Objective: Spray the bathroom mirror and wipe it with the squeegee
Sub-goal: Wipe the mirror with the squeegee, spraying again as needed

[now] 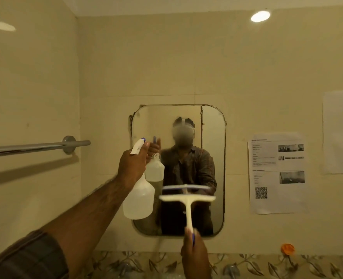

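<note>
A rounded rectangular mirror (213, 137) hangs on the beige tiled wall straight ahead. My left hand (131, 165) grips the neck and trigger of a white translucent spray bottle (139, 198), raised in front of the mirror's left edge with its nozzle toward the glass. My right hand (194, 253) holds the handle end of a white squeegee (187, 200), whose blade is level in front of the mirror's lower half. I cannot tell whether the blade touches the glass. The mirror reflects the bottle, the squeegee and a person in a checked shirt.
A chrome towel bar (35, 147) juts from the left wall. Printed paper sheets (277, 172) are taped to the wall right of the mirror, another sheet (339, 131) further right. A floral tile border (267, 264) runs below, with an orange object (287, 248) on it.
</note>
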Demonstrator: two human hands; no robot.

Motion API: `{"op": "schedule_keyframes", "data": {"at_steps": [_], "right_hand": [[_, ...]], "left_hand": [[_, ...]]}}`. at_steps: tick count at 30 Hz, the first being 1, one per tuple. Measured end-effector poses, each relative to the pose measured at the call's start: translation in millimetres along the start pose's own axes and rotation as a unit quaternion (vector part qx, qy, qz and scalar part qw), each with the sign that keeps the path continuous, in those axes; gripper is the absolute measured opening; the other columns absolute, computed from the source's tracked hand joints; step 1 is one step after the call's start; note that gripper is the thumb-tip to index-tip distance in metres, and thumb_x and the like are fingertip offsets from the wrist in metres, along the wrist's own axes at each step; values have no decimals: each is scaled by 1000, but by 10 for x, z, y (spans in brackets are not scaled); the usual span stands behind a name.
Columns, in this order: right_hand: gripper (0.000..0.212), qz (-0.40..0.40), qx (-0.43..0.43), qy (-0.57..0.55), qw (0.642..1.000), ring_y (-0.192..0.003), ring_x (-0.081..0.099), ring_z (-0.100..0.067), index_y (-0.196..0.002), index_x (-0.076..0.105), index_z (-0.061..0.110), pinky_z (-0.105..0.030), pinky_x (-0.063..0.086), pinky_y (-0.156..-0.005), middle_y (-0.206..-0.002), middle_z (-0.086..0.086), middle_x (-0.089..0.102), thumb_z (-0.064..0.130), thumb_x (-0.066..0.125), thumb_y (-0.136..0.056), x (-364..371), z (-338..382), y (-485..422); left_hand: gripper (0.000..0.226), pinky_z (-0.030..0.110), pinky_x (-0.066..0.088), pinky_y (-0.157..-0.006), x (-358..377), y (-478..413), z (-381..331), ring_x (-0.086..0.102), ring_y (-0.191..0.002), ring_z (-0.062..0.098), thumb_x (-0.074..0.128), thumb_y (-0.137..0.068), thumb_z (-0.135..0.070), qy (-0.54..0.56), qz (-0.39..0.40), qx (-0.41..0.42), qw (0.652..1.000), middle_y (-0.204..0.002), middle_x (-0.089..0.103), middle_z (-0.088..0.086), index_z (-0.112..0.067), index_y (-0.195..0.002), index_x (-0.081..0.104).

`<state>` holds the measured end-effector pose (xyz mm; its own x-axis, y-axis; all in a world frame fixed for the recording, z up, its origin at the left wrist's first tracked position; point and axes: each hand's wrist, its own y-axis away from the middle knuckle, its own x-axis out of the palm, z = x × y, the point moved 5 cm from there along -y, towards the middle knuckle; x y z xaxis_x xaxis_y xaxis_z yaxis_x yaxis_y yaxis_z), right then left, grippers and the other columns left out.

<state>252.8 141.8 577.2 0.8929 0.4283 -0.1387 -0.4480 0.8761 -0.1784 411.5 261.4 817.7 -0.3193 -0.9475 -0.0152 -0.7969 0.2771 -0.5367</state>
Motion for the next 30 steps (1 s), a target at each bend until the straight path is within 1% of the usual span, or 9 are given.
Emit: {"op": "schedule_keyframes", "data": {"at_steps": [2, 5, 7, 10, 15, 18, 21, 25, 30], "right_hand": [[29, 30, -76, -88, 993, -70, 63, -17, -100, 63, 19, -30, 52, -66, -79, -3, 66, 41, 43, -101, -64, 639, -89], [31, 75, -162, -155, 972, -66, 60, -12, -108, 60, 14, -24, 49, -59, -79, -2, 62, 39, 43, -102, -113, 1537, -300], [34, 104, -214, -160, 958, -61, 57, -8, -113, 56, 10, -22, 47, -55, -79, -3, 60, 39, 43, -102, -54, 2041, -430], [31, 153, -276, -101, 943, -46, 54, -7, -98, 56, 14, -23, 47, -48, -64, 0, 58, 39, 39, -104, 119, 2632, -580], [31, 160, -308, -54, 936, -40, 51, -1, -88, 56, 20, -21, 45, -42, -60, 3, 54, 42, 39, -103, 439, 2950, -805], [34, 139, -311, -49, 939, -47, 54, -3, -92, 56, 20, -27, 46, -49, -66, 3, 56, 47, 39, -101, 598, 2956, -965], [53, 99, -326, -15, 940, -66, 59, -22, -100, 58, 15, -45, 52, -68, -80, -12, 62, 62, 35, -92, 694, 2963, -1077], [70, 55, -330, 27, 942, -103, 63, -40, -111, 56, 13, -58, 52, -94, -111, -20, 65, 71, 27, -85, 756, 2869, -1165], [47, 34, -326, -10, 945, -82, 67, -28, -94, 56, 22, -49, 58, -85, -88, -13, 67, 64, 35, -89, 883, 2748, -1211]], "left_hand": [[43, 21, 44, -53, -49, -22, -41, 59, -57, 12, 56, -90, -55, 0, 7, 15, 1000, -69, 65, 3, -12, -87, 65], [44, 16, 49, -51, -132, -83, -74, 62, -57, 9, 57, -91, -52, 48, 34, 20, 998, -69, 68, 6, -10, -87, 69], [47, 23, 53, -60, -205, -133, -56, 65, -65, 15, 57, -90, -53, 65, 34, 15, 997, -73, 70, 9, -8, -90, 69], [49, 31, 55, -70, -296, -195, -16, 67, -70, 20, 56, -90, -55, 64, 20, 9, 998, -78, 73, 11, -9, -91, 69], [44, 19, 48, -50, -445, -274, 5, 59, -54, 13, 53, -93, -52, 38, 4, 18, 999, -64, 64, 6, -12, -78, 66], [44, 25, 46, -52, -518, -337, 46, 55, -52, 16, 54, -93, -52, 23, -3, 20, 1000, -58, 59, 4, -15, -71, 63], [44, 23, 47, -53, -553, -408, 70, 56, -50, 14, 56, -92, -53, 21, 1, 37, 999, -53, 59, 0, -16, -68, 63], [46, 34, 54, -65, -516, -477, 116, 61, -62, 20, 52, -94, -51, 40, 38, 49, 997, -70, 68, 17, -12, -76, 66], [50, 35, 55, -69, -504, -503, 234, 64, -66, 21, 49, -94, -53, 35, 15, 32, 999, -79, 72, 18, -8, -85, 67]]}}
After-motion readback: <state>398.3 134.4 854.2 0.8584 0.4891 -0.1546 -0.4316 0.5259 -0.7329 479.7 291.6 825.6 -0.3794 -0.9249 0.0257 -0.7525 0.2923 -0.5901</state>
